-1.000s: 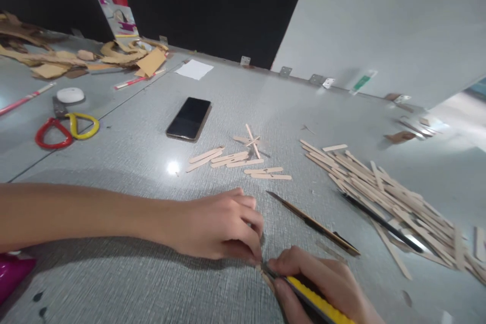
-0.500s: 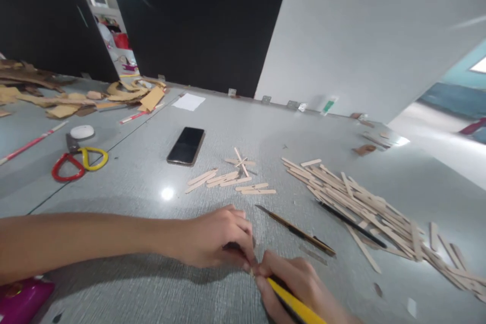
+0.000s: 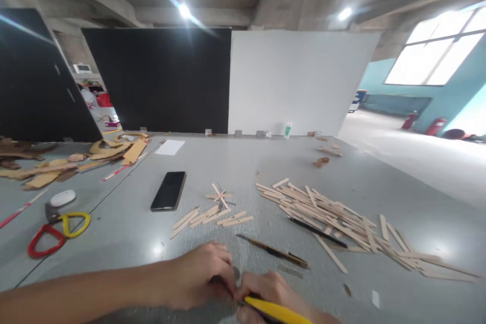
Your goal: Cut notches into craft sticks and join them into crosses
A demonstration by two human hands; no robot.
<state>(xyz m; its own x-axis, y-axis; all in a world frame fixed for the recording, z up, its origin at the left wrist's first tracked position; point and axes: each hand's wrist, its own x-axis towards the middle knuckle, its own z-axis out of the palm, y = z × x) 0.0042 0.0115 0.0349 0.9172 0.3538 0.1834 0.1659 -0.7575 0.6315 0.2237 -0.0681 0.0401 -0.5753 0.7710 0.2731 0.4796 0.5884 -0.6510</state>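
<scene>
At the near edge, my left hand (image 3: 207,276) is closed in a pinch, its fingertips against those of my right hand; what it pinches is too hidden to make out. My right hand (image 3: 271,291) is wrapped round a yellow-and-black utility knife (image 3: 279,310), whose front end lies hidden among the fingers. Just beyond the hands rests a slim brown craft knife (image 3: 273,251) with a pointed blade. Short cut craft sticks (image 3: 205,216) lie in small groups ahead, beside a star of crossed sticks (image 3: 219,196). A heap of craft sticks (image 3: 322,212) spreads to the right.
A black pen (image 3: 317,232) lies against the stick heap. On the left are a phone (image 3: 169,191), red-and-yellow scissors (image 3: 58,233), a white mouse-like object (image 3: 63,198) and brown scraps (image 3: 49,169). Black and white panels (image 3: 299,81) stand along the table's far edge.
My view has tilted up, so the ceiling and window now show and the table sits lower. Both hands keep their grip, fingertips together.
</scene>
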